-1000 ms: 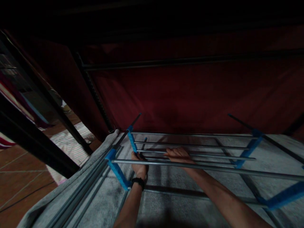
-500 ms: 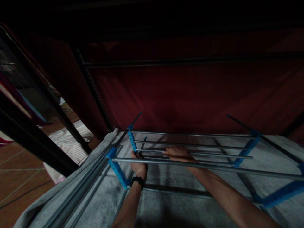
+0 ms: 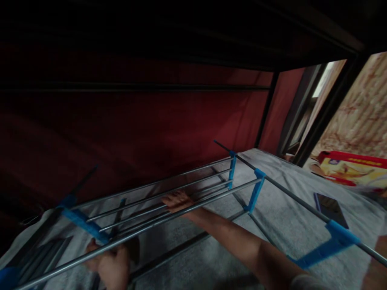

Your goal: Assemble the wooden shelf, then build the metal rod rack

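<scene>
A rack of grey metal tubes with blue plastic brackets lies across a grey cloth-covered surface. My right hand reaches under the front tube, its fingers curled over one of the middle tubes. Near the left end, my left hand is beside the lower end of a slanted blue bracket, behind the front tube. Its fingers are bent, but blur and the tube hide what they grip, if anything.
Loose tubes lie at the left. A dark phone rests on the grey cloth at the right, near a red and yellow box. Black frame posts stand around the bed, with red cloth behind.
The view has swung right, bringing the phone and box into sight. The rack's right end now shows fully. My right hand stays on a middle tube, my left hand near the left bracket.
</scene>
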### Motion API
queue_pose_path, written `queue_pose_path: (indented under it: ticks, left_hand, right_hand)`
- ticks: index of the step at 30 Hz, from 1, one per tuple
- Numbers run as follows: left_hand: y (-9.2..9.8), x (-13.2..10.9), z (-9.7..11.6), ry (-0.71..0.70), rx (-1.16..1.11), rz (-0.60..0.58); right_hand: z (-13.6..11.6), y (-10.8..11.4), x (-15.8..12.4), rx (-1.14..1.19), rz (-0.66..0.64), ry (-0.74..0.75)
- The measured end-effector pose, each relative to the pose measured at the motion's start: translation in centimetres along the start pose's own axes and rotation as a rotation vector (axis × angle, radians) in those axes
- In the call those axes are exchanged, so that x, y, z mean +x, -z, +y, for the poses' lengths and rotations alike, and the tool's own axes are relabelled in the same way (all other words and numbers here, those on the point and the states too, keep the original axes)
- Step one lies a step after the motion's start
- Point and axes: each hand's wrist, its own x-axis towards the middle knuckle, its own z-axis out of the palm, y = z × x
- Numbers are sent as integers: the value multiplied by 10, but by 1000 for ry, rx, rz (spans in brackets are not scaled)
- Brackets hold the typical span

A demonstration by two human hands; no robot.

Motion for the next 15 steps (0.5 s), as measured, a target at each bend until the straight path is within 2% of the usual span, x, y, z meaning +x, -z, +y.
queue_pose_path:
  ticks: [3, 5, 7, 9, 11, 13, 15]
  left_hand:
    - [-4, -22, 28, -105, -14, -20]
    - [-10, -35, 49, -240, -53, -76]
    - [-20, -43, 67, -400, -95, -137]
    - [-34, -47, 84, -546, -122, -198]
    - [-50, -48, 100, -674, -128, -254]
    - [-66, -48, 118, -771, -119, -311]
    - [-82, -47, 141, -827, -86, -370]
  right_hand:
    - [12, 19, -18, -48, 33, -37]
    - [22, 30, -38, -42, 54, -99]
    - [34, 38, -65, -7, 130, -192]
    - [51, 44, -95, 39, 301, -338]
    - [71, 51, -120, 88, 553, -564]
    - [93, 60, -139, 170, 819, -818]
    - [115, 71, -148, 303, 1038, -997]
